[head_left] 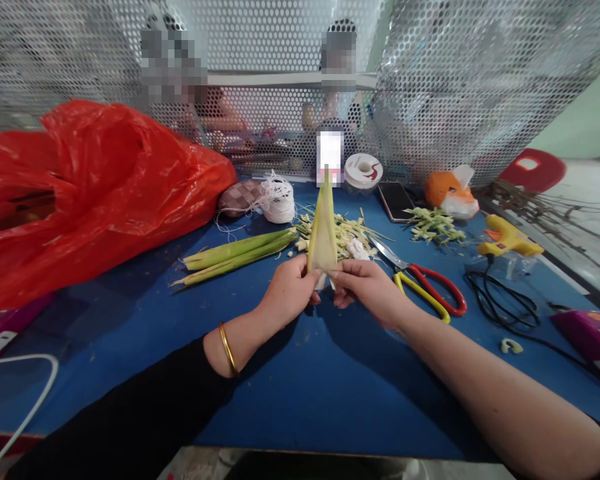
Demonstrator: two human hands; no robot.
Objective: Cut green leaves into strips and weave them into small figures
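Note:
A pale green husk leaf [324, 233], pointed at the far end, stands up between my two hands over the table. My left hand [293, 288] pinches its wide lower edge from the left, thumb in front. On the other side my right hand [363, 283] grips the same edge between thumb and fingers. Behind the leaf lies a heap of cut green scraps [350, 230]. Long green husk pieces [240, 257] rest to the left of my hands. Scissors [420, 280] with one red and one yellow handle lie by my right hand, blades toward the scraps.
A red plastic bag [130, 193] bulges at the left. White string [279, 199], a ribbon spool [363, 171], a phone [396, 201] and an orange fox figure [450, 192] line the back. A yellow glue gun [510, 238] and its black cord sit right. People are behind the perforated screen.

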